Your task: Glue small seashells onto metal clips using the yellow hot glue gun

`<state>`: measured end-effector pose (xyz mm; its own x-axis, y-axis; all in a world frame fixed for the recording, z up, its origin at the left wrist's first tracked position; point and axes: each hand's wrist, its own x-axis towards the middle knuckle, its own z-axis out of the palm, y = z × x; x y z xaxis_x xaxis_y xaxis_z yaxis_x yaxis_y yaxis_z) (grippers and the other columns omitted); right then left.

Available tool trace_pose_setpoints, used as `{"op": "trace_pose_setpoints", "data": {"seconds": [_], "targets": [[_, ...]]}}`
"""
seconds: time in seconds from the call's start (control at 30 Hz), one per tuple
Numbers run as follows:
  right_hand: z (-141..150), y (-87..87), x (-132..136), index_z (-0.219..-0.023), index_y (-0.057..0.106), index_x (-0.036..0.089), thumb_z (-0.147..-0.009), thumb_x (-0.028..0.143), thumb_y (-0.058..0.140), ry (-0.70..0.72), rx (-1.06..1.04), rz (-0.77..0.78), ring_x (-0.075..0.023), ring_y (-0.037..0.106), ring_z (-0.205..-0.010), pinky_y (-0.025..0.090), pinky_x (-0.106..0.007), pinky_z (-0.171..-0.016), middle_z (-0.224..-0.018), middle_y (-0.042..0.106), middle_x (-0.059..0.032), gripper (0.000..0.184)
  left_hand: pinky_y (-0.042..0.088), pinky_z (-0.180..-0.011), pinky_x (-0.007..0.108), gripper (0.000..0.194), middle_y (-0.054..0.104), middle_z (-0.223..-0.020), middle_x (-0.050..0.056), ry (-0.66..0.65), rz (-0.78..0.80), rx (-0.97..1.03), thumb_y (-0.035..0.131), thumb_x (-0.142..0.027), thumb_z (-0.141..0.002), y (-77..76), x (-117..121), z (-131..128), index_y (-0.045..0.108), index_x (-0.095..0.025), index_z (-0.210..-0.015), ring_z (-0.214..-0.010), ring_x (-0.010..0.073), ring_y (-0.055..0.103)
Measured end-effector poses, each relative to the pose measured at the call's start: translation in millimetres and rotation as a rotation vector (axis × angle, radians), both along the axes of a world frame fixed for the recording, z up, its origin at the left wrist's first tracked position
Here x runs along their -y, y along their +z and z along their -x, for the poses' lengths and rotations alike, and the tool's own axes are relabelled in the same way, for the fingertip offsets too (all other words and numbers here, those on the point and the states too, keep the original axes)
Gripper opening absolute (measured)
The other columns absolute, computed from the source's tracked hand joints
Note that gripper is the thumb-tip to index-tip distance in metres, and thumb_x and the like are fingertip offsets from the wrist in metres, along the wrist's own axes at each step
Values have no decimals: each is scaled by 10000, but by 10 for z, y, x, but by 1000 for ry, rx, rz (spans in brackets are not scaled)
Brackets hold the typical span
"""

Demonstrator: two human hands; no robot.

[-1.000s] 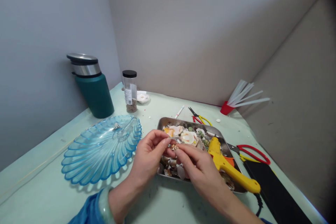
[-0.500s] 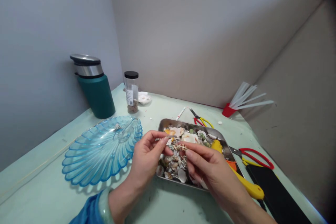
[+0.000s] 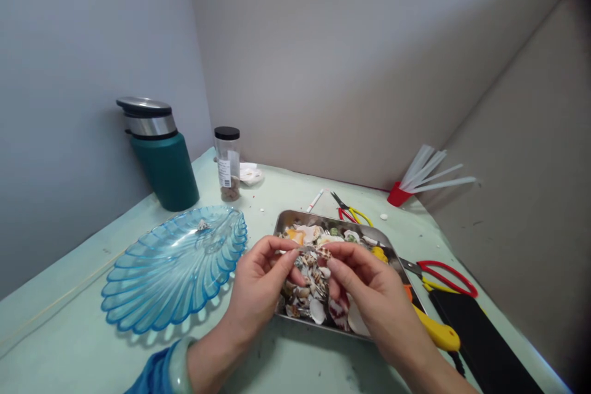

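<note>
Above a metal tray (image 3: 323, 327) of mixed seashells (image 3: 317, 311), my two hands come together. My left hand (image 3: 263, 277) pinches a small, thin grey piece (image 3: 305, 249) between thumb and forefinger; its kind is too small to make out. Between the thumb and forefinger of my right hand (image 3: 369, 286) is a small brown-spotted shell (image 3: 325, 253). The grey piece and the shell are end to end, and I cannot tell whether they touch. My right hand partly covers a yellow glue gun (image 3: 441, 331) with an orange trigger, lying over the tray's right side.
To the left lies a blue shell-shaped dish (image 3: 170, 283) with a small shell (image 3: 202, 225) in it. Behind stand a green bottle (image 3: 166, 166) and a clear jar (image 3: 228, 166). Scissors (image 3: 446, 277), pliers (image 3: 353, 212), a black slab (image 3: 484, 345) and a red cup (image 3: 398, 195) of translucent sticks are on the right.
My right hand has moved up slightly with the spotted shell, bringing it close to the grey piece in my left hand. The view has shifted slightly.
</note>
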<state>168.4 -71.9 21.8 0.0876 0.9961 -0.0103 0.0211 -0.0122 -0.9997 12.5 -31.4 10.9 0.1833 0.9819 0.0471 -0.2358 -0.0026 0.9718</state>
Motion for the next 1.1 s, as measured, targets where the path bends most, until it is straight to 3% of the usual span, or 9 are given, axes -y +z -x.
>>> {"op": "trace_pose_setpoints", "data": {"seconds": [0.13,0.2,0.33,0.47,0.83,1.1], "targets": [[9,-19,6,-982,656,182,-859,422,571,-47,101,-17,-91,441,-440,357,-201,-422,-508,526,45,282,445,-536,182,126,626,-467,-29,-2,0,-12,643,-241,-770,9,-1,-9,600,-135,-824,-461,90,576],[22,-20,2,-940,698,188,-852,387,588,-105,201,-121,-112,497,-478,407,-221,-451,-563,579,18,244,443,-536,182,127,621,-456,-32,3,6,-10,650,-241,-761,8,-1,-17,597,-137,-813,-453,90,576],[59,-32,-9,-895,740,209,-849,263,600,-230,402,-425,-192,632,-782,512,-301,-692,-879,700,-57,157,438,-515,186,148,626,-447,-24,8,27,-19,657,-266,-752,-3,8,-32,588,-143,-796,-432,95,574],[91,-65,-21,-931,739,201,-858,190,584,-247,513,-548,-202,636,-817,509,-339,-747,-865,694,-70,171,456,-520,201,165,640,-458,-8,-4,13,-34,664,-293,-744,-7,24,-41,605,-145,-784,-446,110,589],[126,-98,-44,-976,722,166,-868,143,553,-247,688,-628,-172,626,-739,515,-310,-676,-811,643,-74,202,487,-501,202,207,649,-470,-5,23,64,3,700,-322,-710,-25,48,-60,592,-151,-755,-440,117,604],[95,-143,-51,-947,664,179,-863,162,558,-270,868,-660,-186,613,-780,498,-319,-688,-881,628,-84,136,496,-509,196,194,650,-478,-5,20,75,14,698,-308,-714,-19,38,-66,603,-144,-756,-453,110,605]]}}
